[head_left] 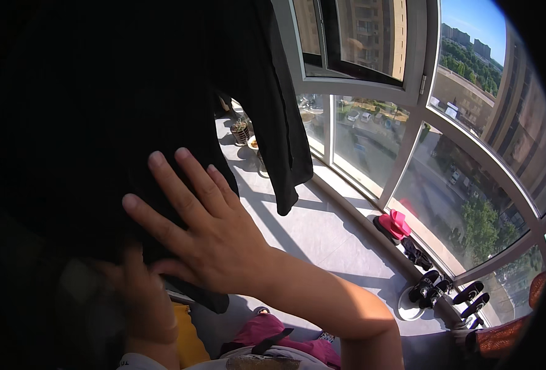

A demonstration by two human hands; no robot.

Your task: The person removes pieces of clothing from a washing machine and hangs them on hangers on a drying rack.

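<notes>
A large black garment [267, 111] hangs in front of me and fills the left and upper part of the view, with one sleeve dangling at its right side. My right hand [214, 228] lies flat against the cloth, its fingers stretched and spread, holding nothing. Lower down and to the left, my left hand [143, 293] is raised close to the garment. It is in shadow and smeared by motion, so its grip does not show.
Tall windows [371, 123] run along the right. Below them stand pink slippers [395, 223], dark shoes [416, 254] and a white basin [408, 311]. Potted plants [240, 132] sit farther back on the pale floor. Yellow cloth [188, 336] shows below my hands.
</notes>
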